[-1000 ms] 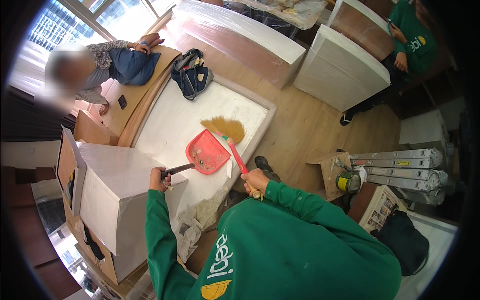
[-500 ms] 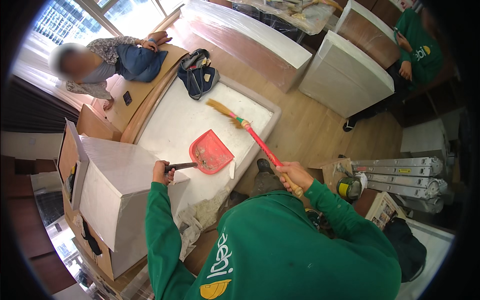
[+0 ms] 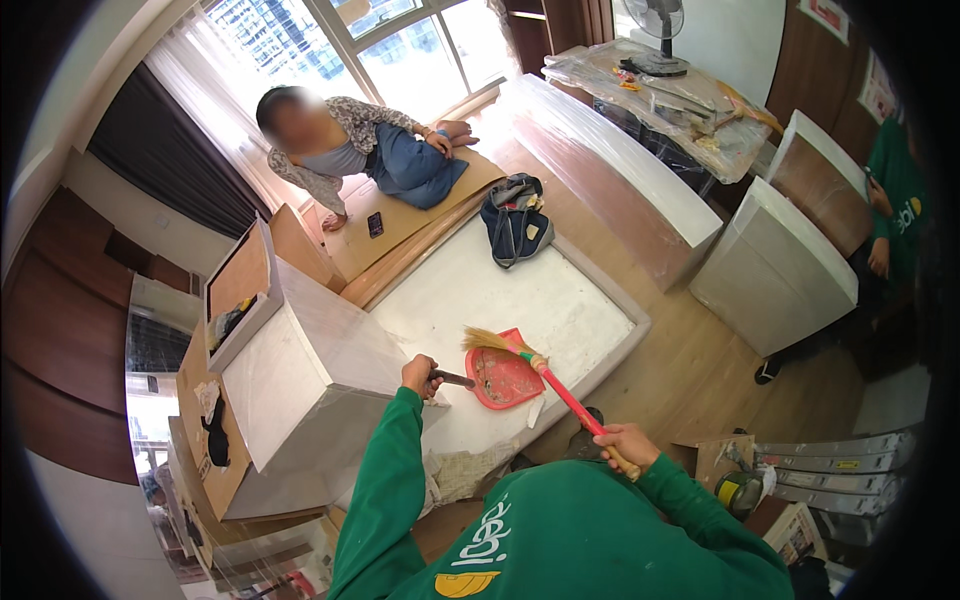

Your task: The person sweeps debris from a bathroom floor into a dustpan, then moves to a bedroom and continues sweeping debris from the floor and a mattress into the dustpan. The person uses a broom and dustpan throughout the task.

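Observation:
My left hand (image 3: 420, 377) is closed around the dark handle of a red dustpan (image 3: 508, 374), which is over the white bed base (image 3: 445, 285). Dirt and bits of debris show in the pan. My right hand (image 3: 626, 447) grips the wooden end of a broom (image 3: 575, 402) with a red shaft and a green band. The broom's straw bristles (image 3: 485, 340) reach across the pan's far left part. Beside the pan's near edge is a small white scrap (image 3: 536, 411).
A dark bag (image 3: 517, 222) stands on the base's far end. Beyond it a person (image 3: 400, 150) reclines on cardboard near a phone (image 3: 375, 225). Wrapped white furniture (image 3: 275, 375) stands left; wrapped panels (image 3: 775, 265) and a folded ladder (image 3: 835, 470) are right. Another person (image 3: 893, 200) is far right.
The view has swung left and up, so the scene sits lower and farther right. The broom's bristles have moved from beyond the dustpan to over it. Both hands keep their grips.

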Demonstrator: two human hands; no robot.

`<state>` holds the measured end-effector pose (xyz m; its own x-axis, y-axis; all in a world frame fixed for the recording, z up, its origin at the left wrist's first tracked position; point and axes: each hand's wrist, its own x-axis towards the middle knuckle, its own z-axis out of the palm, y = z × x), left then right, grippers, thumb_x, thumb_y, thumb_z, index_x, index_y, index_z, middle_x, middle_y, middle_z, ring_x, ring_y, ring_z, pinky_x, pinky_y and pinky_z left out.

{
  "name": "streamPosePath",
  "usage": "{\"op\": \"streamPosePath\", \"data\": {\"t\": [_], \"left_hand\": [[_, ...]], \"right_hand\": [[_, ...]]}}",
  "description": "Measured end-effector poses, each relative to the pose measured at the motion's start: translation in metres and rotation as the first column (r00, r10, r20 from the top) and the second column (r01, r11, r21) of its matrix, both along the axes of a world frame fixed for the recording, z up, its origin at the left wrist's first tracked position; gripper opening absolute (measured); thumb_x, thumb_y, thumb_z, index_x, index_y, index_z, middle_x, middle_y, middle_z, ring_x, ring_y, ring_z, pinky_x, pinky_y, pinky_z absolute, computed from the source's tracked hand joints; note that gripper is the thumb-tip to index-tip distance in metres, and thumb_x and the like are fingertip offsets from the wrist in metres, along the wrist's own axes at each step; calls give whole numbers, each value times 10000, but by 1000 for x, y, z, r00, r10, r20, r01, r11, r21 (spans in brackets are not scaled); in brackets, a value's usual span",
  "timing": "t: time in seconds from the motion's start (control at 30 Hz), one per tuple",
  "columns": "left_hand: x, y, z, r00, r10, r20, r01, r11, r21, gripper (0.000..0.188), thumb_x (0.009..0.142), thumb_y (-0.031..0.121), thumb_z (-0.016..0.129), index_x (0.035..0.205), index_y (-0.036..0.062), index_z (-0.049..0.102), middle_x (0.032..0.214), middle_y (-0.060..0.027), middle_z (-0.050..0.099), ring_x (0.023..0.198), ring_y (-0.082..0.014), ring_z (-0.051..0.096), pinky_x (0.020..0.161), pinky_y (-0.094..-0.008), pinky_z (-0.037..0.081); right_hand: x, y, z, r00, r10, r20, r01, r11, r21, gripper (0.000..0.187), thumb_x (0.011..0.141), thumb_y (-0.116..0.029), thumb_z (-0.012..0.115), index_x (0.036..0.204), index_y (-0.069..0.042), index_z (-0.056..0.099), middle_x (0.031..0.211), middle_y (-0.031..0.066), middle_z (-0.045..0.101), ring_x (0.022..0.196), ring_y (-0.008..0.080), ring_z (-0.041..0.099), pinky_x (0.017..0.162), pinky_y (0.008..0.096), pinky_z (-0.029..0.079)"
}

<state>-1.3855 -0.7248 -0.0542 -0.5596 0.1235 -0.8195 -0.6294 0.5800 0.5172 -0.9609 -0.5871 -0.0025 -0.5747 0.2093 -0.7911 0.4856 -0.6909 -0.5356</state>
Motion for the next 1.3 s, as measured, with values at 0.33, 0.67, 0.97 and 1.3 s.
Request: {"op": "streamPosePath", "data": {"t": [0.33, 0.67, 0.97, 1.3], "left_hand": [[9, -13, 2, 999, -3, -44, 3, 1000, 1, 193, 782, 166, 516, 769, -26, 501, 540, -116, 523, 374, -150, 428, 344, -288, 273], [14, -3, 9, 996, -15, -84, 16, 1000, 6, 198, 763, 169, 530, 712, -17, 488, 505, -103, 509, 377, -152, 442, 336, -290, 289], [-16, -27, -21, 989, 99, -110, -81, 985, 153, 119, 763, 75, 538, 805, -20, 480, 707, -150, 499, 502, -223, 547, 390, -314, 424], [-55, -43, -55, 736, -277, -618, 505, 832, 228, 247, 747, 194, 669, 820, -41, 642, 517, -42, 467, 378, -146, 390, 351, -320, 321]], "right_hand": [[63, 73, 67, 761, 248, 599, -641, 150, 752, 455, 711, -191, 676, 1125, -28, 583, 845, 209, 638, 829, 401, 609, 747, 455, 504], [30, 14, 8, 588, 572, 572, -791, 262, 552, 311, 727, -147, 634, 1023, -54, 641, 827, 186, 662, 818, 329, 655, 746, 430, 518], [52, 9, 59, 858, 446, 255, -513, 710, 483, 472, 757, -123, 682, 1220, -108, 592, 710, 109, 635, 551, 180, 608, 505, 326, 493], [51, -2, 75, 970, 188, -155, -104, 895, 433, 489, 760, -70, 659, 1227, 19, 545, 603, 40, 535, 453, 93, 487, 365, 255, 395]]}}
